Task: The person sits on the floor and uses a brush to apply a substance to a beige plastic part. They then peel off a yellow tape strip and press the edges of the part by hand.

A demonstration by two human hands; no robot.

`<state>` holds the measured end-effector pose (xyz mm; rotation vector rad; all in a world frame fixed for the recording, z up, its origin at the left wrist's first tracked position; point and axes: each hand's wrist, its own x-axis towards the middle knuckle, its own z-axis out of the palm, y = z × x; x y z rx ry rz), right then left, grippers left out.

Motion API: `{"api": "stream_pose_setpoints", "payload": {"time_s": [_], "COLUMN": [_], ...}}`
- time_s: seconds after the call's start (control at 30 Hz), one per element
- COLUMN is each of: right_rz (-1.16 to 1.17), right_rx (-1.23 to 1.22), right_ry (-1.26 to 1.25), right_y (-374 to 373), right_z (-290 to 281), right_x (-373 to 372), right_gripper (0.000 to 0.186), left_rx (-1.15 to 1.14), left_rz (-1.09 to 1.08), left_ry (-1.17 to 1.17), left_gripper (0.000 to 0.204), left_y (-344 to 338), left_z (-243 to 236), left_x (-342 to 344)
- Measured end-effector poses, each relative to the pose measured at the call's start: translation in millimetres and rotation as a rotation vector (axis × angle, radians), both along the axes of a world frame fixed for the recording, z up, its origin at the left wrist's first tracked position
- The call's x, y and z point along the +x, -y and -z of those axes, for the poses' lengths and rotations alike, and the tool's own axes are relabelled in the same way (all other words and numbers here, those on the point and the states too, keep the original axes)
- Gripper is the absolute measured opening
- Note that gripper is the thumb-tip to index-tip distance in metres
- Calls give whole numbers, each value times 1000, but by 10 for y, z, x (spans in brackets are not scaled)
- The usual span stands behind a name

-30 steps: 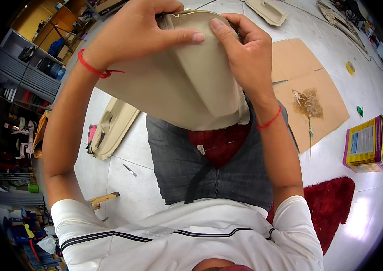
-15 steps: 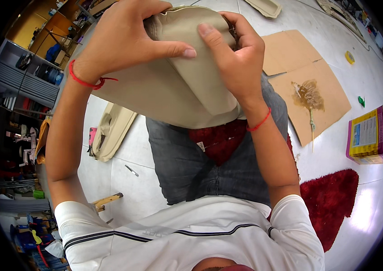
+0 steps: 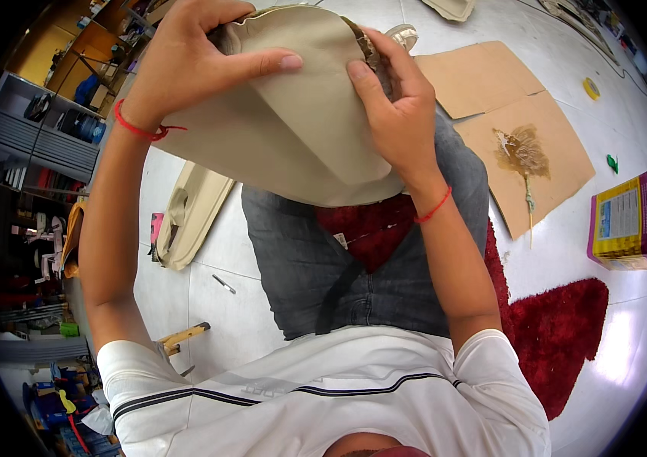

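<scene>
A large beige panel covered in smooth vinyl-like material is held up over my lap, its lower edge above my thighs. My left hand grips its upper left edge, thumb lying flat on the beige face and fingers behind. On the upper right edge my right hand is closed, thumb on the face and fingers curled round the brownish, rough rim. That rim shows between thumb and fingers. The panel's back side and most fingertips are hidden.
Left on the floor lie another beige trim piece, a pen and a wooden-handled tool. To the right are cardboard with a glue-smeared brush, a yellow-purple can, a tape roll and red carpet.
Both hands and the panel have shifted slightly left. The thumbs sit farther apart, and the panel's front surface looks flatter between them. More of the rough right rim shows, and a shoe appears beyond it.
</scene>
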<state>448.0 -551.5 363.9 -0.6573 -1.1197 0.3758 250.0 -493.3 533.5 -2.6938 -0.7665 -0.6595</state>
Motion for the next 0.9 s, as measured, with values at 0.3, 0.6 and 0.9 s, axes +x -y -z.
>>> {"api": "stream_pose_setpoints", "payload": {"time_s": [0.3,0.6,0.9], "right_rz": [-200,-77,-47], "right_rx": [-110,-175,-159], "right_ry": [-99,86,64], "right_y": [-26,-36,95], "right_z": [35,-340,-354], "right_x": [170,253,191], "right_gripper": [38,34,30], "left_rx": [125,131,457], "left_rz": [-120,117,-172], "left_ry": [36,-55,813], "left_gripper": [65,64,87], "left_y": [208,114,375], "left_z": [203,77,1268], "left_x": [316,330,694]}}
